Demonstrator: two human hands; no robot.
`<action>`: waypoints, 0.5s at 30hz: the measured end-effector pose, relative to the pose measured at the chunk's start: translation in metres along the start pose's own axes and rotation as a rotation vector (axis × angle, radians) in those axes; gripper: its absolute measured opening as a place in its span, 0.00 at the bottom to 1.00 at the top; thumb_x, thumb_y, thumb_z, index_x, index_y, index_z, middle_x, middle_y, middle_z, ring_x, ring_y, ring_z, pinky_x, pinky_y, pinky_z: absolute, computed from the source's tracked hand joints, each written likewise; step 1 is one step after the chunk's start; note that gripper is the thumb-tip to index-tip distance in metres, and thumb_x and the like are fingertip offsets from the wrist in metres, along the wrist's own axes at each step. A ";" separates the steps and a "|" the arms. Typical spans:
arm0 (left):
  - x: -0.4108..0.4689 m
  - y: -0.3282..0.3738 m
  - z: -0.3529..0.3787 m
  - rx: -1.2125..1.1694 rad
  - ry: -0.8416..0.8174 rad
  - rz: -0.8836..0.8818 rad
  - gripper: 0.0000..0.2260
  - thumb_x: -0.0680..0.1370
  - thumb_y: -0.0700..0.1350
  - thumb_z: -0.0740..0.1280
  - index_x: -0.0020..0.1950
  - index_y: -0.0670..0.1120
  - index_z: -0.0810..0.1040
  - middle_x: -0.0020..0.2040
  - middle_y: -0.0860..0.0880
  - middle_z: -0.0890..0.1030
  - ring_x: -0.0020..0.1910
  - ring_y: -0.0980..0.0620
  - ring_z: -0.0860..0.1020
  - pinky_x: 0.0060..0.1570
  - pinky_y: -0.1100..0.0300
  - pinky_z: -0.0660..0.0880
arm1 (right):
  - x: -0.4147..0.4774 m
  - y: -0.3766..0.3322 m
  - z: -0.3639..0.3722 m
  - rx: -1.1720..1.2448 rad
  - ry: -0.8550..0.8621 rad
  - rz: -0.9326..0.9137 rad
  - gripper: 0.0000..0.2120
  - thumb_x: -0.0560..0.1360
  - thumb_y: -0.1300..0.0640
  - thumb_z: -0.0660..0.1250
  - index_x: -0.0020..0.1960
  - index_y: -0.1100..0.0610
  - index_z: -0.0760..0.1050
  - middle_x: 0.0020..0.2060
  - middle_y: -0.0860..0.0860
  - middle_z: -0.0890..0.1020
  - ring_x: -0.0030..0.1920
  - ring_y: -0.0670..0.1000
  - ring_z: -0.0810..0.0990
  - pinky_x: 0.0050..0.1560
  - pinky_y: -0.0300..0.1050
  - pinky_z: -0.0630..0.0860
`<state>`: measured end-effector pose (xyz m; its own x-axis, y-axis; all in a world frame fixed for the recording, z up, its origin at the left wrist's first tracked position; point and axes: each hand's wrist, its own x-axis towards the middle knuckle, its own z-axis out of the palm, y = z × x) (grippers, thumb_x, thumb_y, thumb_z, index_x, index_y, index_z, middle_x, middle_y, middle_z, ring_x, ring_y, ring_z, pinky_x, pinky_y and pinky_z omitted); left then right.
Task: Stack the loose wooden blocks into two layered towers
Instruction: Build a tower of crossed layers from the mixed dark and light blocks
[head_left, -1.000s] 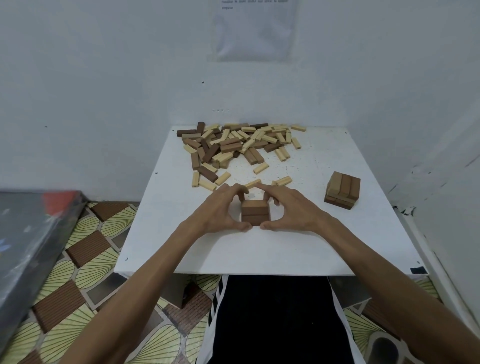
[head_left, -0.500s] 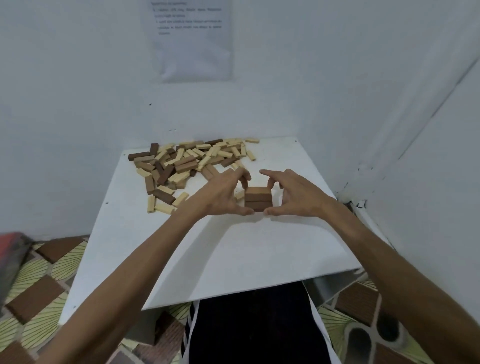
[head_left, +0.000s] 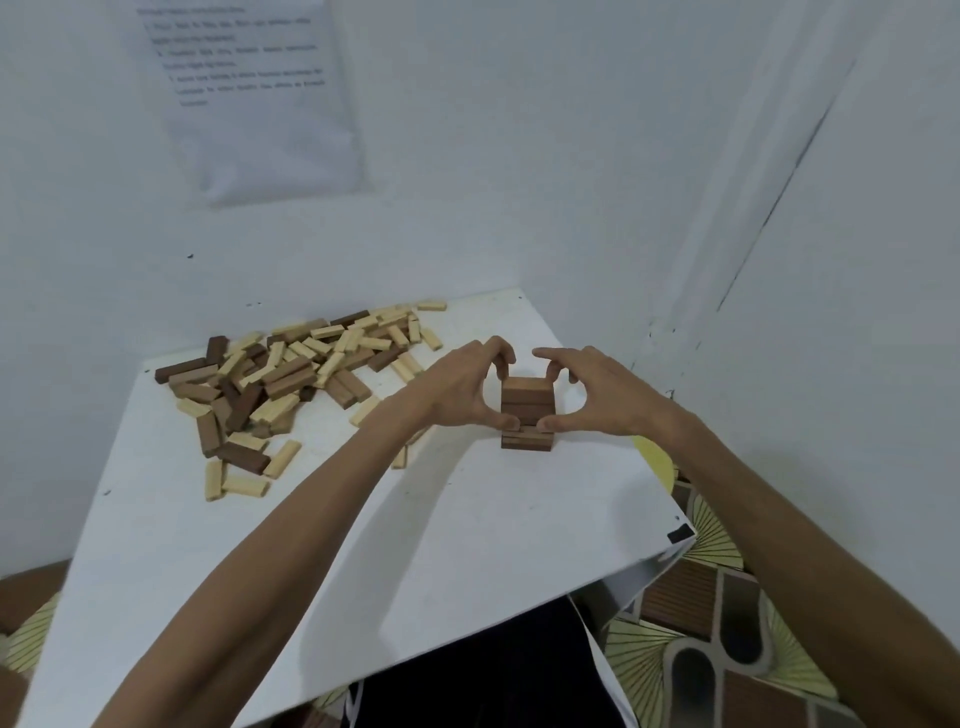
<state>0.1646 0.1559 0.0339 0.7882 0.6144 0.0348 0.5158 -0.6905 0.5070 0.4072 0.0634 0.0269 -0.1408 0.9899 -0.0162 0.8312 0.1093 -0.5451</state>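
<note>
Stack of brown blocks right of middle on the tabletop, only a few layers tall. Upper layers pinched from both sides by left hand and right hand, each grip with thumb on the near face and fingers curled over the far edge. Bottom layers poking out under the thumbs; resting on them or hovering, can't tell. Big loose pile far left. Just one tower in view, so probably early days, with most of the stacking left.

— Moved anything?
— Carried the small stack of brown wooden blocks rightward across the white bench, pinched between left hand and right hand.
— Ended where?
— Directly over the second brown block tower; touching or not, cannot tell.
</note>
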 end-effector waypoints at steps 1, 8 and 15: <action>0.003 -0.001 0.000 0.001 -0.011 -0.001 0.35 0.67 0.60 0.79 0.67 0.52 0.66 0.56 0.59 0.76 0.52 0.53 0.72 0.52 0.52 0.73 | 0.001 0.002 0.000 0.002 -0.004 0.006 0.45 0.68 0.36 0.79 0.78 0.36 0.60 0.59 0.34 0.74 0.57 0.31 0.66 0.57 0.40 0.68; 0.007 -0.011 0.005 0.013 -0.023 -0.006 0.43 0.68 0.61 0.78 0.76 0.54 0.61 0.59 0.58 0.76 0.53 0.54 0.70 0.52 0.56 0.69 | 0.007 0.009 0.007 0.012 -0.020 0.016 0.46 0.67 0.34 0.78 0.78 0.35 0.59 0.59 0.35 0.75 0.56 0.34 0.68 0.54 0.39 0.67; 0.008 -0.014 0.005 0.020 -0.008 -0.012 0.42 0.68 0.60 0.78 0.76 0.54 0.61 0.59 0.59 0.76 0.53 0.55 0.70 0.51 0.57 0.67 | 0.011 0.009 0.007 0.003 -0.020 0.026 0.46 0.67 0.34 0.78 0.78 0.35 0.59 0.59 0.35 0.74 0.57 0.34 0.68 0.54 0.39 0.67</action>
<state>0.1658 0.1687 0.0227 0.7844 0.6199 0.0215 0.5320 -0.6902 0.4904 0.4091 0.0750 0.0162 -0.1300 0.9904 -0.0475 0.8332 0.0831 -0.5466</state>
